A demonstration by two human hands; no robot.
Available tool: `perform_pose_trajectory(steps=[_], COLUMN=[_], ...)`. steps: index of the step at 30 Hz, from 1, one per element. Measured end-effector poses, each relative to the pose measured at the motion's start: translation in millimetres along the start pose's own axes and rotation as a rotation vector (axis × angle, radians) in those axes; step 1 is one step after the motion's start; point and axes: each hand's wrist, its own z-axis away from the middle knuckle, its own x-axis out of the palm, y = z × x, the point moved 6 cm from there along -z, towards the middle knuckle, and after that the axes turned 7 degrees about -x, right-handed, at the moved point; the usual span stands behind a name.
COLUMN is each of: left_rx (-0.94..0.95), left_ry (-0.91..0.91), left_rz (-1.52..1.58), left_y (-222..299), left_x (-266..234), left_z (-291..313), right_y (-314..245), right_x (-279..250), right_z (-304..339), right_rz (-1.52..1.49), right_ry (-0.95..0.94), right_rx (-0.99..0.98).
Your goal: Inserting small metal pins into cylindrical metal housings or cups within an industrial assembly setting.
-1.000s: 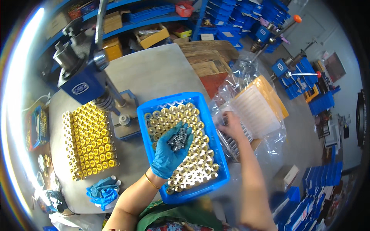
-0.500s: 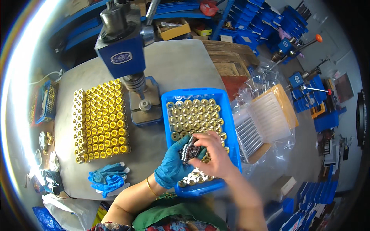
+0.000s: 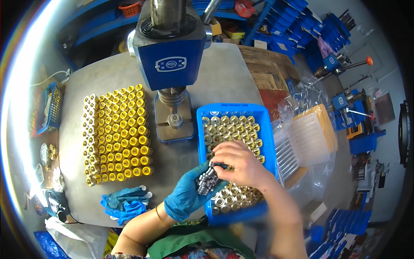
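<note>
Nearby: press (image 3: 170, 62), tray (image 3: 235, 108), gloves (image 3: 126, 204) — left hand (image 3: 186, 192) around metal parts (image 3: 207, 182), right hand (image 3: 242, 165) — grip unclear.

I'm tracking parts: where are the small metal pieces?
In the head view, the pieces lie in the gloved left hand, below centre, by the right hand and the bin's left wall.

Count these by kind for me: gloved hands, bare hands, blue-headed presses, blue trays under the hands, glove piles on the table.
Gloved hands: 1 (left hand)
Bare hands: 1 (right hand)
Blue-headed presses: 3 (near press, upper far press, lower far press)
Trays: 1 (blue tray)
Glove piles: 1 (glove pile)
Total: 7
</note>
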Motion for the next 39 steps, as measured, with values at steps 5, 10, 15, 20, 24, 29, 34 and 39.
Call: perform_pose_trajectory(steps=[5,10,15,20,24,29,34,39], left_rx=[0.061,0.044,0.054,0.050,0.021,0.028,0.008,0.032], left_ry=[0.048,0.008,0.062,0.033,0.016,0.068,0.055,0.102], left_rz=[0.089,0.166,0.118,0.101,0.067,0.037,0.019,0.007], left_y=[15,20,15,3,-13,-19,-19,-14], left_x=[5,2,18,17,21,24,23,23], left_z=[2,-1,-13,-26,-41,-53,-60,-64], right_y=[71,109,90,19,17,55,121,120], right_x=[-7,3,-8,-29,-31,-34,-32,-21], right_z=[-4,4,10,5,19,29,26,28], right_rz=[0.363,0.770,0.619,0.061,0.129,0.077,0.522,0.699], right_ry=[0.204,0.048,0.097,0.082,-0.016,0.069,0.108,-0.007], right_rx=[0.087,0.029,0.057,0.015,0.006,0.101,0.091,-0.073])
